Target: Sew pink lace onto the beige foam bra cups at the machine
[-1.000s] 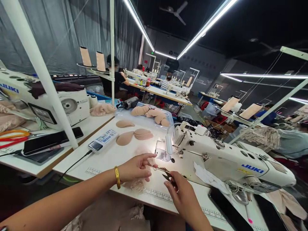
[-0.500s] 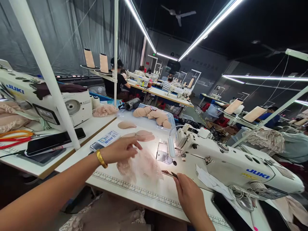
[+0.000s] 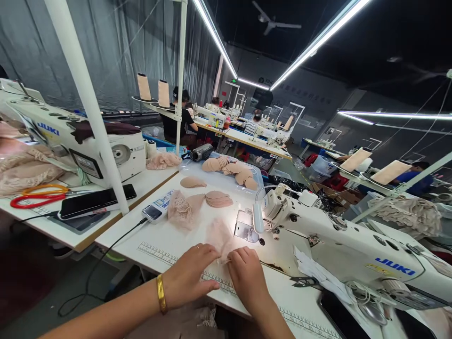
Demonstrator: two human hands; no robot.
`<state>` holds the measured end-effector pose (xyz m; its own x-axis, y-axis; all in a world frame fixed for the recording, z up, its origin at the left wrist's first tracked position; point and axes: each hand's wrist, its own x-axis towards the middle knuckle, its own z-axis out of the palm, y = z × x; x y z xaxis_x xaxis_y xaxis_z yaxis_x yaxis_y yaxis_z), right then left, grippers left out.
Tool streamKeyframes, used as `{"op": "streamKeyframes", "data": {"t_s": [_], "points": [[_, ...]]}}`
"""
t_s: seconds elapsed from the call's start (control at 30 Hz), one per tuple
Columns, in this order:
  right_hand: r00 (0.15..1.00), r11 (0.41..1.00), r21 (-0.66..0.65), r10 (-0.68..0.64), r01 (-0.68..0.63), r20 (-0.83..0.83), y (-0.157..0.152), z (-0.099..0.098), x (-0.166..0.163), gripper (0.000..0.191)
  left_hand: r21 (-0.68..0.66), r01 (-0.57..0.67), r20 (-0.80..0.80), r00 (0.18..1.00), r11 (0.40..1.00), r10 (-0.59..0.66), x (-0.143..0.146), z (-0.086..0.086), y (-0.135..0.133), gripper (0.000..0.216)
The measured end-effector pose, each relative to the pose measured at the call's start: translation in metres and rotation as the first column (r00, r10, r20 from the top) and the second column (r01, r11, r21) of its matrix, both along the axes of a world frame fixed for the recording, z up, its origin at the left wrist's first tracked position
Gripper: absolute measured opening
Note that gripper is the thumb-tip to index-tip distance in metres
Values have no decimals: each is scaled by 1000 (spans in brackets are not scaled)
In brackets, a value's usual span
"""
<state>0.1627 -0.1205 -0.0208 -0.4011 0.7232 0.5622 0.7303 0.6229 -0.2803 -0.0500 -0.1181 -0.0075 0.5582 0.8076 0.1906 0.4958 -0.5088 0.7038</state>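
A small piece of sheer pink fabric [image 3: 219,235] lies in front of the sewing machine's needle plate [image 3: 246,229]. My right hand [image 3: 249,278] has its fingers curled onto the fabric's near edge. Beside it, my left hand [image 3: 190,273], with a gold bracelet at the wrist, reaches the same edge with its fingertips. Its fingers are stretched and its thumb stands apart. A crumpled pink lace piece [image 3: 183,211] rests farther back on the left. Behind lie a fanned stack of beige pads [image 3: 219,198] and another beige pad [image 3: 193,182]. Black thread snips [image 3: 305,282] lie right of my right hand.
The white JUKI sewing machine [image 3: 339,240] fills the right side. A ruler strip [image 3: 158,253] runs along the table's front. A cabled device [image 3: 151,213] sits left, and more pads [image 3: 231,170] lie on a plastic sheet behind. A phone [image 3: 341,313] is at front right.
The thread snips have left my right hand and lie on the table. My left hand has come nearer and right. One lace piece now lies farther back left, apart from the sheer fabric.
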Motion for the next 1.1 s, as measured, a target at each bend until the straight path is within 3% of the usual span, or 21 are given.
{"op": "streamKeyframes", "data": {"t_s": [0.03,0.1,0.17,0.27,0.33,0.4,0.47,0.57,0.7,0.83,0.97,1.1], "points": [[991,992,-118,22,-37,-132,-3,4,-11,22,-33,-15,71,997,999,17,0,-1,-3,54],[924,923,-332,62,-197,-376,-11,17,-22,21,-113,-51,188,979,992,72,-3,3,-5,45],[868,882,-373,78,-289,-490,-17,31,-21,23,-178,-111,251,955,978,155,-10,13,-5,33],[876,898,-394,-22,-194,-481,-19,47,-10,30,-215,-101,295,942,971,163,-20,31,-3,34],[894,839,-503,-48,-205,-445,-17,50,-7,40,-254,-3,341,936,967,92,-22,38,-2,39],[882,762,-582,-29,-285,-470,-15,47,-11,38,-308,64,402,913,949,69,-22,38,-2,41],[839,743,-583,-54,-328,-541,-14,41,-18,32,-361,74,463,880,930,110,-20,33,-2,42],[765,771,-558,-149,-306,-627,-15,30,-23,35,-428,86,549,815,900,183,-19,24,1,43],[632,796,-527,-249,-298,-734,-18,27,-19,36,-558,229,658,708,798,256,-25,17,5,53],[452,733,-532,-337,-424,-826,-24,31,-21,42,-611,262,687,645,747,336,-29,15,6,57],[506,658,-595,-356,-462,-786,-31,30,-29,53,-583,193,652,691,789,313,-27,14,3,57],[494,666,-592,-365,-453,-789,-33,25,-32,53,-545,220,649,722,809,240,-25,17,7,61]]}}
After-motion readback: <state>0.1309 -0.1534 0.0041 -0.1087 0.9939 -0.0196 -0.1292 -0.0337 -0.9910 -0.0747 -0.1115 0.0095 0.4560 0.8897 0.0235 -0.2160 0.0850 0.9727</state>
